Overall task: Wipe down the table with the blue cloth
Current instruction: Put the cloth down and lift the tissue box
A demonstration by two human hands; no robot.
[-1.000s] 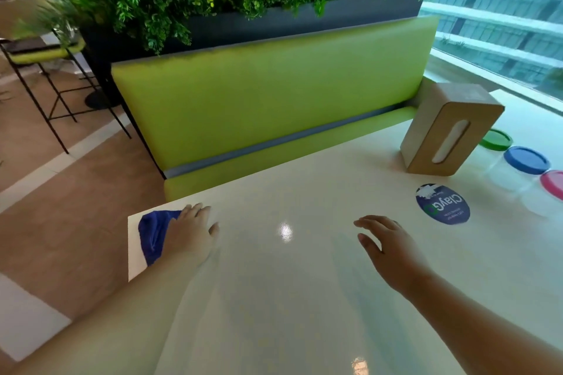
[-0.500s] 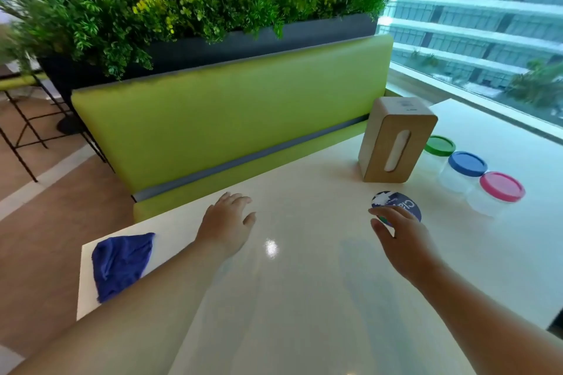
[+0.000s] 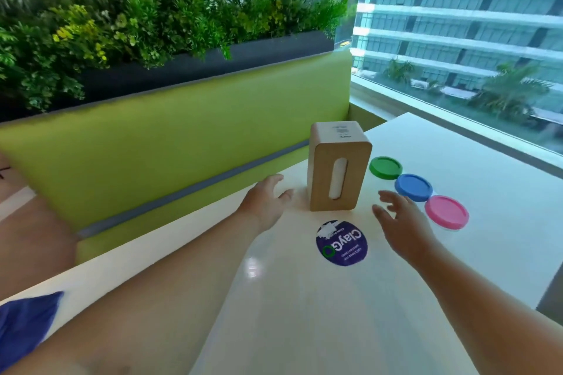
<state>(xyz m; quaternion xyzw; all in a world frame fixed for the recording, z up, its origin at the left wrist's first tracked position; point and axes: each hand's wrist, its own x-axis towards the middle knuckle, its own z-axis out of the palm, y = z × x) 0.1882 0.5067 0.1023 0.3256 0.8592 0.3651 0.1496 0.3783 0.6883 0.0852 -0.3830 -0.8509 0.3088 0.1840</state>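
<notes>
Now left hand (image 3: 265,201), right hand (image 3: 399,222) empty, spread open, flanking tissue box (image 3: 338,173); lidded tubs (image 3: 413,187): contents hidden.

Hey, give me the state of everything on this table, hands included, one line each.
blue cloth: lying on the table, unheld
left hand: open, empty
right hand: open, empty
tissue box: standing upright
green jar: lid on
blue jar: lid on
pink jar: lid on

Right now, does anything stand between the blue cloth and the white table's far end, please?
Yes: a wooden tissue box, a green-lidded tub, a blue-lidded tub and a pink-lidded tub stand there.
</notes>
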